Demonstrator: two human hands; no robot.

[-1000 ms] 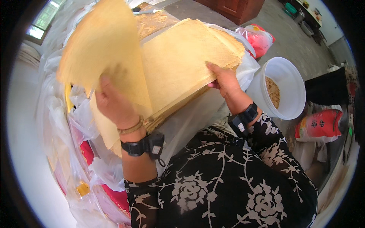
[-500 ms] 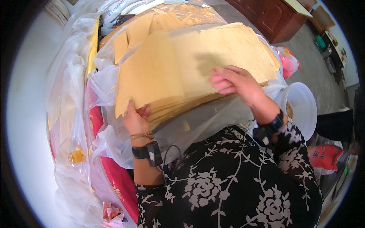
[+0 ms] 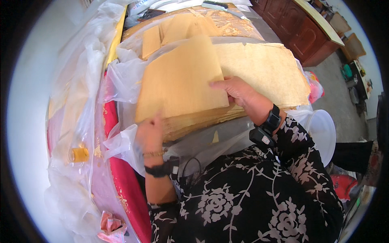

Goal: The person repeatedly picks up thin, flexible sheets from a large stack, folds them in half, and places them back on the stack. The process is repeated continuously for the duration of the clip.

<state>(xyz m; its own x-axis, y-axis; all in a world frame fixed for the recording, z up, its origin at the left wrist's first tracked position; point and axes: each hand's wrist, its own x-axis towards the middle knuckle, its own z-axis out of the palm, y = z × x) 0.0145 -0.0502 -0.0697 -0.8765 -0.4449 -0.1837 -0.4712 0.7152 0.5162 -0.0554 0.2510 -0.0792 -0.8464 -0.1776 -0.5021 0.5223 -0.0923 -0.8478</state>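
A thin, pale tan rectangular sheet point(image 3: 182, 77) lies over the left part of a thick stack of similar sheets point(image 3: 263, 71); its material is unclear. My right hand point(image 3: 235, 90) is closed on the sheet's right edge, thumb on top and fingers curled beneath. At the sheet's lower left corner is my left hand point(image 3: 150, 131), smeared by motion, so I cannot tell whether it grips the corner. The stack's layered front edge shows below the sheet, resting on clear plastic film point(image 3: 194, 139).
Smaller tan pieces point(image 3: 178, 28) lie behind the stack. A translucent bucket point(image 3: 322, 133) stands at the right. To the left are crumpled plastic point(image 3: 121, 81), red cloth point(image 3: 127, 186) and a small amber jar point(image 3: 79, 154). A dark brown cabinet point(image 3: 300, 30) stands far right.
My right hand has moved from above the stack to the sheet's right edge and closed on it. That edge now looks lifted. My left hand stays near the lower left corner, now blurred.
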